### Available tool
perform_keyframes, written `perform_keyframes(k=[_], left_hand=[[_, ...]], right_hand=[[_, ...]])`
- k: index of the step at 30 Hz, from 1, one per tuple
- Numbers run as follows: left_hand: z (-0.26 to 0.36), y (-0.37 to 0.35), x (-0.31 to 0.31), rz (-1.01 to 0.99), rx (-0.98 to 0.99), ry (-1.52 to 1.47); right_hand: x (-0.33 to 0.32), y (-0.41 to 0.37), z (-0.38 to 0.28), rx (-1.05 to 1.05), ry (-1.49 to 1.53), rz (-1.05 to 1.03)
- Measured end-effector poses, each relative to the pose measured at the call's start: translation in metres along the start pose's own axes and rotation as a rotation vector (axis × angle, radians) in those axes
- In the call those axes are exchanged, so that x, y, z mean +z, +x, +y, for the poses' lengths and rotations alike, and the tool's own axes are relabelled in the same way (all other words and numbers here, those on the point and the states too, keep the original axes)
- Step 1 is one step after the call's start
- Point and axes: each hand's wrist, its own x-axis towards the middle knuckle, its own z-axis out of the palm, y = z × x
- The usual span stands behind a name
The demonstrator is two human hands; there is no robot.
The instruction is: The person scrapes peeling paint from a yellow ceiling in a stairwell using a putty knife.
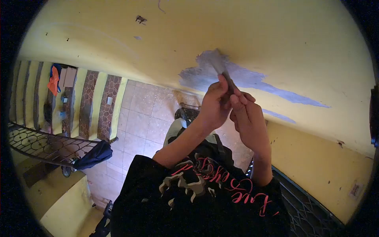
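1. Both of your hands are closed on one scraper [222, 68]. Your left hand [213, 106] has its grip clenched around the handle. Your right hand [246, 118] grasps it just beside, fingers touching the left.
2. The scraper's blade, blurred in the view, meets the yellow wall [284, 35] inside the grey patch [197, 77], tilted up and to the left.
3. My judgement is that two grips crowded on a short handle leave little control. Too steep a push could skid the blade off the patch and score the paint around it.
4. Such a skid could also drive your knuckles into the wall.
5. The tiled floor [138, 114] shows beneath your arms, so a loosened grip could send the scraper down onto it.
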Motion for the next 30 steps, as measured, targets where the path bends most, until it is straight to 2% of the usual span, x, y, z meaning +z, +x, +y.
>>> perform_keyframes(k=[5,7,8,9,11,12,13,15,16,17,19,20,21,23,24,26,28,30], left_hand=[[0.009,0.007,-0.002,0.001,0.055,-0.130],[0.009,0.006,-0.004,0.204,0.041,-0.185],[0.013,0.011,-0.004,0.112,0.088,-0.086],[0.018,0.011,0.001,0.092,0.090,-0.075],[0.018,-0.007,0.007,-0.029,0.072,-0.187],[0.011,-0.009,0.005,-0.074,0.062,-0.207],[0.008,-0.007,0.007,-0.085,0.082,-0.208],[0.002,-0.015,0.013,-0.024,-0.018,-0.028],[0.002,-0.013,0.016,-0.032,-0.031,-0.066],[0.007,-0.008,0.016,-0.031,-0.025,-0.067],[0.013,0.001,0.013,0.173,-0.092,-0.081],[0.010,-0.003,0.016,0.184,-0.060,-0.161],[0.012,0.002,0.017,0.175,-0.058,-0.157],[0.012,-0.003,0.021,0.087,0.004,-0.118],[0.012,0.002,0.015,0.087,-0.010,-0.117],[0.014,0.010,0.005,0.017,0.004,-0.157],[0.005,-0.012,-0.005,0.016,-0.031,-0.227],[0.017,0.003,-0.006,0.002,0.058,-0.347]], right_hand=[[0.015,0.021,0.017,-0.186,0.002,0.072],[0.018,0.025,0.020,-0.311,-0.036,0.108],[0.022,0.033,0.018,-0.232,-0.097,0.051],[0.017,0.031,0.014,-0.248,-0.096,0.068],[0.011,0.008,-0.001,-0.169,0.042,-0.031],[0.012,-0.001,0.000,-0.164,0.016,0.007],[0.009,-0.004,0.001,-0.183,0.006,0.001],[0.005,-0.015,0.007,-0.012,0.129,-0.012],[0.005,-0.015,0.008,0.026,0.200,-0.015],[0.008,-0.005,0.012,0.023,0.197,-0.020],[0.012,0.014,0.022,-0.111,-0.078,0.001],[0.009,0.001,0.012,-0.088,-0.058,0.082],[0.011,0.008,0.013,-0.096,-0.059,0.089],[0.018,0.011,0.016,-0.247,-0.080,0.166],[0.015,0.012,0.014,-0.099,-0.103,0.037],[0.009,0.012,-0.002,-0.123,-0.116,0.083],[0.019,-0.008,-0.002,-0.063,-0.119,0.099],[0.023,0.009,-0.006,-0.095,-0.164,0.093]])
